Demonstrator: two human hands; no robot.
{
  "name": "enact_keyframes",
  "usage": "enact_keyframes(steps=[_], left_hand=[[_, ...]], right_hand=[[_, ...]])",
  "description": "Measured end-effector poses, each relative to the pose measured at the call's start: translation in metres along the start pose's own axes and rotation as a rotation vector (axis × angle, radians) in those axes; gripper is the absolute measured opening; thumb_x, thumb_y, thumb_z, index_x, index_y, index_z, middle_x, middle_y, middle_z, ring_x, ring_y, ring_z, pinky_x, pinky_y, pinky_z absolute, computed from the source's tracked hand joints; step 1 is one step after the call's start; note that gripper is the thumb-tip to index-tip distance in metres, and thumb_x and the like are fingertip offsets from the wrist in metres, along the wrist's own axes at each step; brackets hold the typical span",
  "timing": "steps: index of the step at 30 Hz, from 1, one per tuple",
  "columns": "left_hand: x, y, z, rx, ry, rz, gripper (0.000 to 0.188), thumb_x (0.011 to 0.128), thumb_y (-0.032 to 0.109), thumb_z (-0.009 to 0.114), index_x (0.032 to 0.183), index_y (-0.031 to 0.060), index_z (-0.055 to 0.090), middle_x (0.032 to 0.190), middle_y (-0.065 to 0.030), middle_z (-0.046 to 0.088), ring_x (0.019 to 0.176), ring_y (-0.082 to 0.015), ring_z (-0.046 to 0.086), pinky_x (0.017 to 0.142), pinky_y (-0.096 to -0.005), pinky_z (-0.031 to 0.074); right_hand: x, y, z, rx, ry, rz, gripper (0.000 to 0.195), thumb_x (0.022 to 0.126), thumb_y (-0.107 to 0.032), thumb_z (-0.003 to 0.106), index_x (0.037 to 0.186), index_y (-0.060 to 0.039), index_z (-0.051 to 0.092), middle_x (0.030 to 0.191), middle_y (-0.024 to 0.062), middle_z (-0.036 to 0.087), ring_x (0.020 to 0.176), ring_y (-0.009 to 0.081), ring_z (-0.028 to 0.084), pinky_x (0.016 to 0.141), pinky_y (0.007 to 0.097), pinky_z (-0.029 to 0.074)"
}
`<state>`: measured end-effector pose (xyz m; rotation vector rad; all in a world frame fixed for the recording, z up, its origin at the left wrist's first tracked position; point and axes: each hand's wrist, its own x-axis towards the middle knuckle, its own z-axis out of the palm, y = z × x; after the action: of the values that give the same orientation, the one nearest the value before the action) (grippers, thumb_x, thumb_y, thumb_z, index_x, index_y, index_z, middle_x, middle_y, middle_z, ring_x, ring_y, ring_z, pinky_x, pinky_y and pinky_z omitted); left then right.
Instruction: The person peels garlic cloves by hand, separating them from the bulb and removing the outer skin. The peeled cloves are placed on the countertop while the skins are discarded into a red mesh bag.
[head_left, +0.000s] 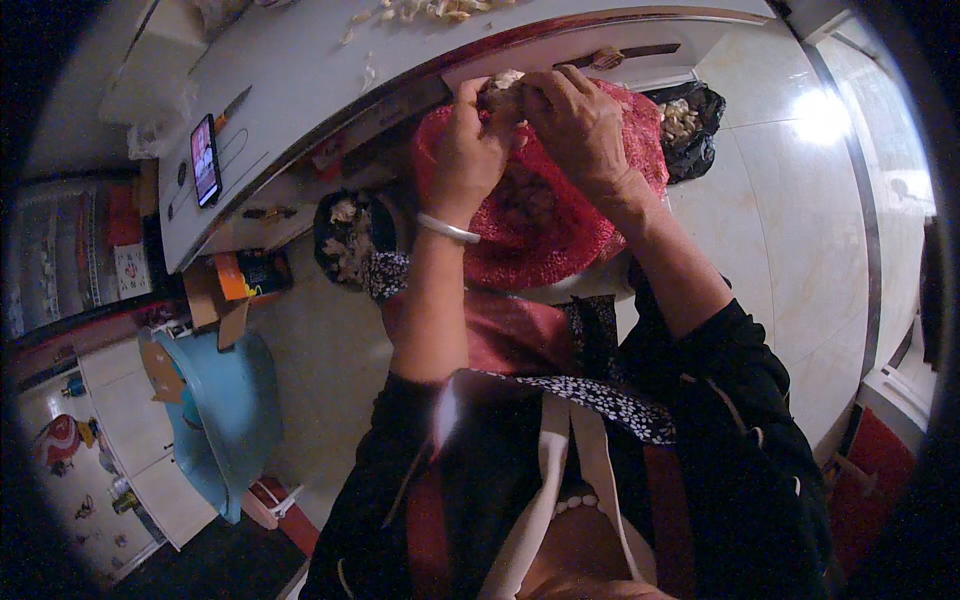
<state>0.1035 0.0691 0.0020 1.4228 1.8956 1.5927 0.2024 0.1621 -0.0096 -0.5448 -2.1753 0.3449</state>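
My left hand (480, 146), with a pale bangle at the wrist, holds a whitish bulb (507, 78) that looks like garlic. My right hand (574, 112) presses against it from the right, fingers bent over its side; what the fingertips touch is hidden. Both hands are above a red mesh sack (555, 251) in front of me, with dark contents dimly visible inside. On the white table (300, 90) beyond the hands lie loose pale cloves (431, 9) and bits of skin.
A black bag of cloves (680, 124) stands on the floor at right. Left of the sack is a dark container with peelings (349, 240). A phone (202, 161) and a knife (234, 107) lie on the table. A blue plastic tub (225, 412) and cardboard box (214, 300) stand at left.
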Motion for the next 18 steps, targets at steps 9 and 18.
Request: enact_keyframes(steps=[9,18], left_hand=[[0.002,-0.002,0.003,-0.545,0.099,-0.306,0.022,0.087,0.018,0.048,0.102,0.0015,0.047,0.097,-0.0072,0.054,0.088,-0.0146,0.052,0.079,-0.0263,0.044],[0.001,-0.012,0.006,-0.513,0.244,-0.322,0.02,0.088,0.016,0.042,0.091,0.0009,0.053,0.088,-0.0068,0.056,0.081,-0.0141,0.054,0.073,-0.0254,0.045]], right_hand=[[0.003,-0.013,-0.001,0.466,0.021,0.257,0.007,0.079,-0.007,0.053,0.084,-0.0019,0.054,0.074,0.0105,0.055,0.069,0.023,0.059,0.058,0.0296,0.048],[0.004,-0.018,0.003,0.473,-0.026,0.135,0.003,0.079,-0.003,0.05,0.081,-0.0013,0.051,0.076,0.011,0.053,0.068,0.0243,0.056,0.06,0.0316,0.047]])
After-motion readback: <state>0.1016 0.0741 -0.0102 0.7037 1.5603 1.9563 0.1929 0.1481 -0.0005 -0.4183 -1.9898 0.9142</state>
